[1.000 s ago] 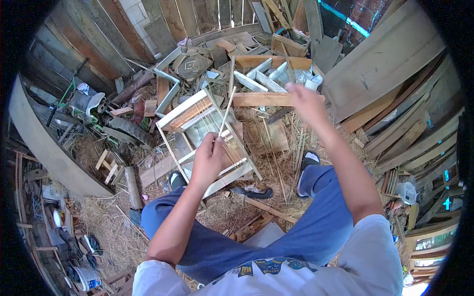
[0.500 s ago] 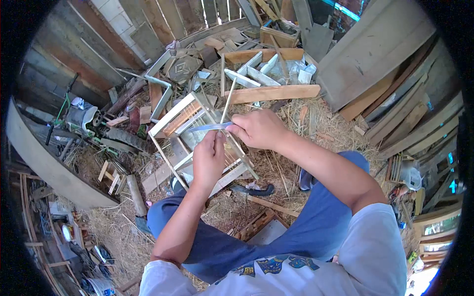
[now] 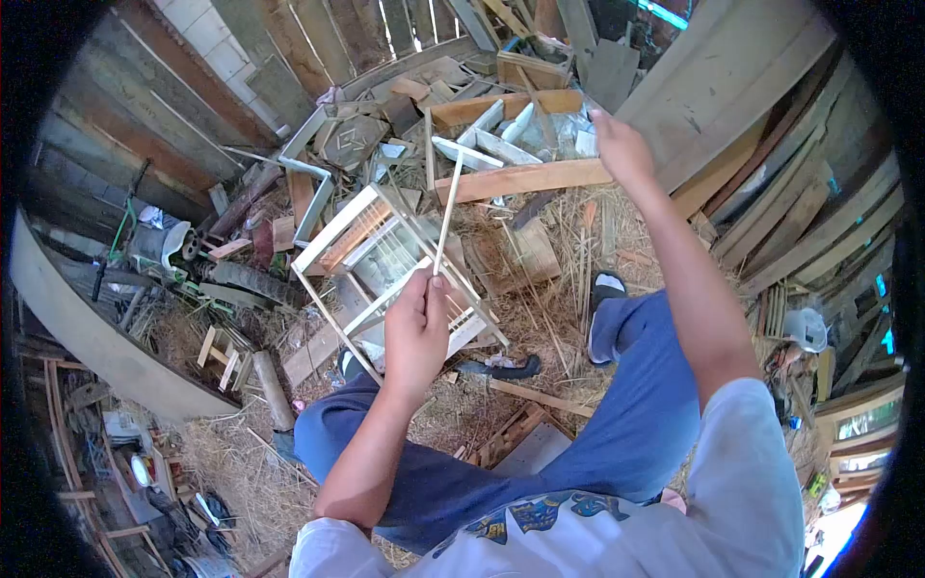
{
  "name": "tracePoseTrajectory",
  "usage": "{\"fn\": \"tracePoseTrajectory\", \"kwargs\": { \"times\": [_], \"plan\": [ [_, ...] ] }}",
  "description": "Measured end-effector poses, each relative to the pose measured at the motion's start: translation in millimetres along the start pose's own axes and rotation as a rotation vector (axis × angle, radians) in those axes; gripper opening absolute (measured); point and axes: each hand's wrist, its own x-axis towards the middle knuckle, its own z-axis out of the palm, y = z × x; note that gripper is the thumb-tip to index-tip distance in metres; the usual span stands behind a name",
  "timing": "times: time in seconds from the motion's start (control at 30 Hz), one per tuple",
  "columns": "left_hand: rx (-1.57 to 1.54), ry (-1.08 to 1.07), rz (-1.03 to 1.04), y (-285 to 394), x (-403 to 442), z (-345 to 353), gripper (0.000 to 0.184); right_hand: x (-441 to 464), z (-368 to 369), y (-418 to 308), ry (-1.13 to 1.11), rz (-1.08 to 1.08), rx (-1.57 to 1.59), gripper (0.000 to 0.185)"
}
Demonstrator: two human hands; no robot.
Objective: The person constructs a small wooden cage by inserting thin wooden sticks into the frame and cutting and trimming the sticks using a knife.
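My left hand [image 3: 418, 323] is closed around the lower end of a thin pale wooden stick [image 3: 448, 212], which points up and away from me. Behind and below that hand a light wooden frame [image 3: 333, 229] with slats or thin spindles stands tilted on the ground. Up to the right, my right hand [image 3: 626, 152] is held out with its fingers curled and the thumb raised, apart from the stick. Whatever it grips is hidden; no knife blade shows there now. It appears in front of a wooden crate-like box [image 3: 525, 180] holding white-painted pieces.
A dark curved-handled tool [image 3: 501, 368] lies on the straw-covered floor between my legs. Large boards [image 3: 732, 87] lean at the right. A wheeled machine [image 3: 173, 241] stands at the left near a long curved panel [image 3: 92, 332]. Scrap wood lies piled at the back.
My right hand has swung from the stick, where it held a knife, up and to the right. The blade has gone out of sight. My left hand keeps the stick, slightly lower.
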Motion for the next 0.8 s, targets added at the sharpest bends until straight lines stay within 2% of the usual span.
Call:
{"fn": "tracePoseTrajectory", "kwargs": {
  "times": [0.07, 0.1, 0.17, 0.23, 0.3, 0.33, 0.4, 0.43, 0.5, 0.8],
  "plan": [
    [-0.223, -0.05, -0.086, -16.8, 4.4, -2.5, 0.024, -11.9, 4.7, -9.8, -0.012, -0.066, 0.035, 0.053],
    [-0.23, -0.032, -0.087, -21.1, 8.3, -6.3, 0.024, -24.3, 6.9, -18.7, -0.021, -0.11, 0.075, 0.054],
    [-0.359, -0.121, -0.262, -26.1, 15.3, -10.9, 0.024, -48.0, 25.7, -42.0, -0.184, -0.195, 0.04, 0.05],
    [-0.368, -0.122, -0.263, -27.1, 17.4, -8.8, 0.025, -71.9, 50.5, -59.2, -0.298, -0.343, 0.092, 0.039],
    [-0.409, -0.129, -0.279, -26.8, 18.2, -4.8, 0.025, -96.8, 49.5, -89.4, -0.407, -0.511, 0.014, 0.035],
    [-0.404, -0.13, -0.277, -27.7, 19.2, -3.4, 0.025, -104.9, 53.1, -95.8, -0.403, -0.51, 0.019, 0.035],
    [-0.397, -0.133, -0.237, -31.1, 22.1, 0.6, 0.024, -115.9, 58.4, -104.0, -0.406, -0.732, 0.029, 0.033],
    [-0.395, -0.134, -0.235, -33.8, 23.6, 3.2, 0.024, -119.6, 60.5, -106.3, -0.404, -0.73, 0.029, 0.033],
    [-0.217, -0.06, -0.085, -35.8, 27.9, 7.8, 0.023, -124.1, 62.7, -109.3, -0.438, -0.83, -0.002, 0.038],
    [-0.1, -0.008, -0.028, -21.9, 26.2, 17.8, 0.022, -121.4, 52.6, -100.4, -0.29, -0.844, -0.011, 0.034]
  ]
}}
